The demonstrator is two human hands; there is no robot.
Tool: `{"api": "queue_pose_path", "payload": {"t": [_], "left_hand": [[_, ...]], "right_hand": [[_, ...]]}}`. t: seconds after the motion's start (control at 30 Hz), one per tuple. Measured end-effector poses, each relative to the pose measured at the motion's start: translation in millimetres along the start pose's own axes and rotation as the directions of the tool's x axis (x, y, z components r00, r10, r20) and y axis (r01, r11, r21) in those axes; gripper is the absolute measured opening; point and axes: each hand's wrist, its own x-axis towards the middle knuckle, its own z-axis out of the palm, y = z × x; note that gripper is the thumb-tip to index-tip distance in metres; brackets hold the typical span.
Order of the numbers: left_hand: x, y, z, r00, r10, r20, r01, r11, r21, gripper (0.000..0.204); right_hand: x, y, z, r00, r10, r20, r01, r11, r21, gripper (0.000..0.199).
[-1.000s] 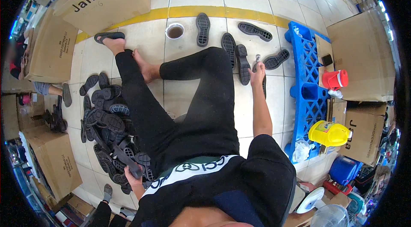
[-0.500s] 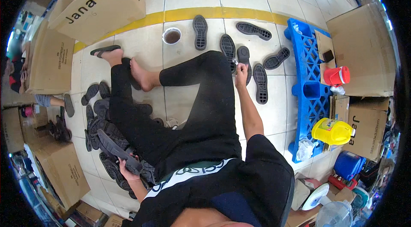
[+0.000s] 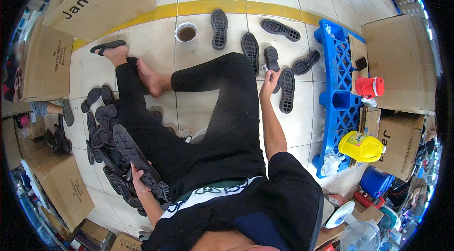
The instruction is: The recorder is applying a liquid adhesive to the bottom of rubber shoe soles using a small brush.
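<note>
Left hand [image 3: 140,178] grips a dark shoe sole [image 3: 126,148] lifted from the pile [image 3: 101,132]; right hand [image 3: 268,83] pinches a small brush [image 3: 265,69]

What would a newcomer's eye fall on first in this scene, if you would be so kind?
Probably the heap of dark shoe soles on the tiled floor at the person's left, where the left hand lifts one sole. Next, the soles spread in front, with the right hand at one. The blue pallet and yellow jug stand out on the right.

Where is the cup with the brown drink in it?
In the head view, the cup stands on the tiled floor just below the yellow line, left of a black shoe sole.
</note>
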Motion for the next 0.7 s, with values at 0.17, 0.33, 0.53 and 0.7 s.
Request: {"api": "queue_pose_path", "payload": {"t": [0.17,0.33,0.53,0.7], "left_hand": [[-1,4,8,1.000,0.008,-0.021,-0.008,1.000,0.016,0.076],[1,5,8,1.000,0.001,0.002,-0.001,1.000,0.023,0.075],[1,7,9,1.000,0.028,0.008,-0.028,0.999,0.046,0.078],[20,12,45,0.990,0.032,0.135,-0.011,0.987,-0.158,0.075]], "right_hand": [[11,-22,0,0.998,-0.047,-0.033,0.048,0.999,0.015,0.019],[35,-22,-12,0.993,-0.037,-0.110,0.045,0.996,0.075,0.016],[93,-1,-78,0.932,-0.269,-0.243,0.224,0.954,-0.198,0.022],[107,-9,-108,0.900,0.328,-0.286,-0.163,0.864,0.476,0.017]]}}
